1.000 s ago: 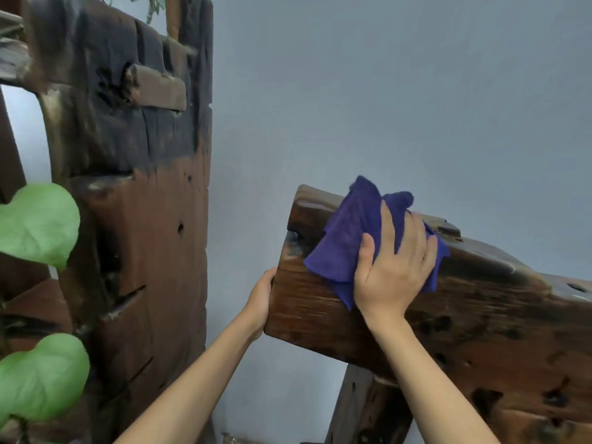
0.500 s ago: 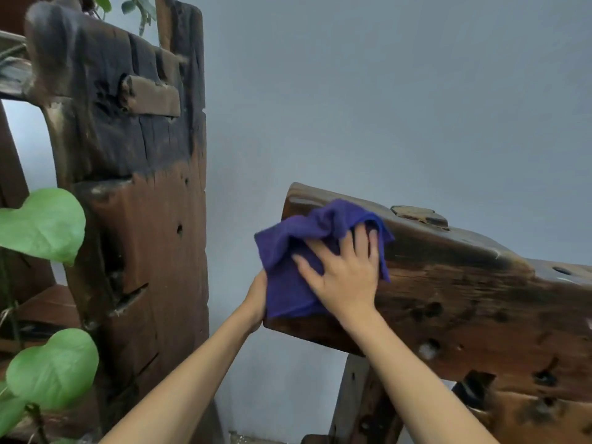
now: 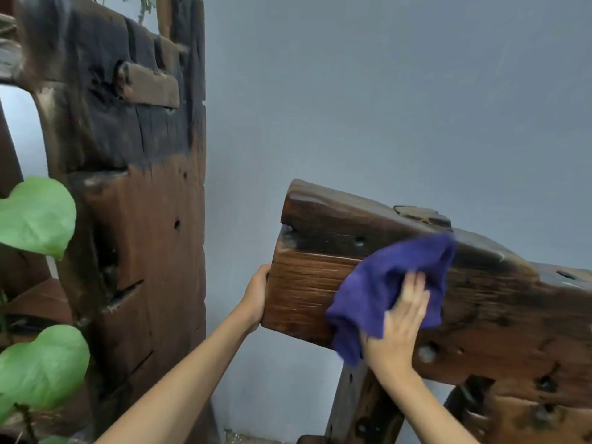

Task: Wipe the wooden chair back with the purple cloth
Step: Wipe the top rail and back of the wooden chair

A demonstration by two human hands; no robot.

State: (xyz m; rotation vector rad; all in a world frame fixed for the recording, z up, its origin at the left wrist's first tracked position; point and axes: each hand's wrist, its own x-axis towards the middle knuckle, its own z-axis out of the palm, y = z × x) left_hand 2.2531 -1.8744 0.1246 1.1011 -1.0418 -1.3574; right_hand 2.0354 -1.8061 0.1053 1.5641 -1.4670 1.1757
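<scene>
Mid-wipe on the front face of the wooden chair back (image 3: 320, 283), with the purple cloth (image 3: 389, 293) now pressed flat well in from the plank's left end, after covering that very end half a second ago and sitting bunched up on the top edge a second ago. Swept, in other words, from the top edge down over the corner and then rightward along the face, leaving the left end bare, its lighter grain and small knot holes exposed. Likely meaning: corner dealt with, long darker stretch to the right still to be covered. Right hand (image 3: 398, 328) laid open on the cloth, fingers (image 3: 413, 290) spread and slightly blurred with motion, pressing rather than gripping, cloth pinned between palm and wood. Left hand (image 3: 256, 294) wrapped around the plank's left end as before, steadying it; fingers hidden behind the wood, so how tightly closed cannot be told. Cloth rumpled, a loose fold hanging below the heel of the right hand, an upper corner reaching to just under the top edge. Plank itself heavy, weathered, dark-stained, pitted with holes, set on a slant before a grey wall (image 3: 384, 107).
</scene>
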